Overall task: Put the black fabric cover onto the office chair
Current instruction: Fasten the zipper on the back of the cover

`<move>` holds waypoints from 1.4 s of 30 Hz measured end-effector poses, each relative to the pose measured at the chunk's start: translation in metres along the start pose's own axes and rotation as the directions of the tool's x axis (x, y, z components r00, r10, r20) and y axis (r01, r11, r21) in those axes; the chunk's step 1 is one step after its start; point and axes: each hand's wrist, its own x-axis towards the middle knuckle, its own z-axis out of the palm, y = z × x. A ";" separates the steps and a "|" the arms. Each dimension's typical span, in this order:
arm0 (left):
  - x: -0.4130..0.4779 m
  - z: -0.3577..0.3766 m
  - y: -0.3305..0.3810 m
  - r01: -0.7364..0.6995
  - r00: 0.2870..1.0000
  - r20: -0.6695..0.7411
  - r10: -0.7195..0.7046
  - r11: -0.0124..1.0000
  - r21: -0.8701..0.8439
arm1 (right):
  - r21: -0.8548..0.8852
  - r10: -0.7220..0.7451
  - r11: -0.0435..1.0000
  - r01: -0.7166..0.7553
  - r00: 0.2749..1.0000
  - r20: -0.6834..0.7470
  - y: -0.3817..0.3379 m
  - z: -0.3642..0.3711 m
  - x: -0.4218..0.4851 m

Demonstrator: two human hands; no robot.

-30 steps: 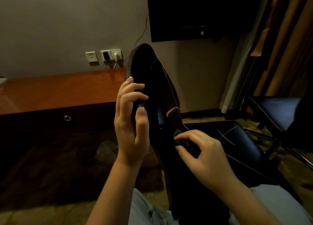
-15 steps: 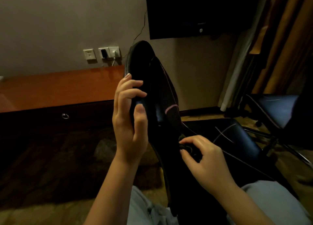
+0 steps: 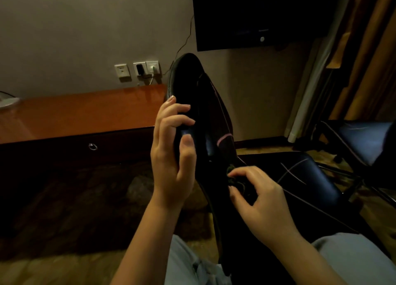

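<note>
1. Here, my left hand [image 3: 171, 156] wraps the edge of the office chair [image 3: 205, 122] backrest, fingers curled over the rim, thumb pressed flat against the dark surface.
2. My right hand [image 3: 261, 201] sits lower, fingertips [image 3: 232, 173] pinching a small bunch of the black fabric cover [image 3: 232, 178] against the backrest.
3. The chair rises between my knees, its seat [image 3: 300, 177] beside my right hand, near the wooden desk [image 3: 75, 115].
</note>
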 end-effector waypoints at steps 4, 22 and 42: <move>-0.001 0.003 -0.003 0.002 1.000 -0.026 -0.003 1.000 -0.028 | 0.016 0.138 0.990 -0.139 0.990 0.040 0.019 -0.007 -0.010; -0.001 0.003 -0.002 0.014 1.000 -0.026 -0.015 0.999 -0.035 | -0.036 0.081 0.996 -0.082 0.997 -0.021 0.024 -0.004 -0.015; -0.002 0.002 0.000 0.020 1.000 -0.015 -0.020 1.000 -0.015 | -0.021 0.094 0.995 -0.095 0.994 -0.048 0.029 -0.003 -0.018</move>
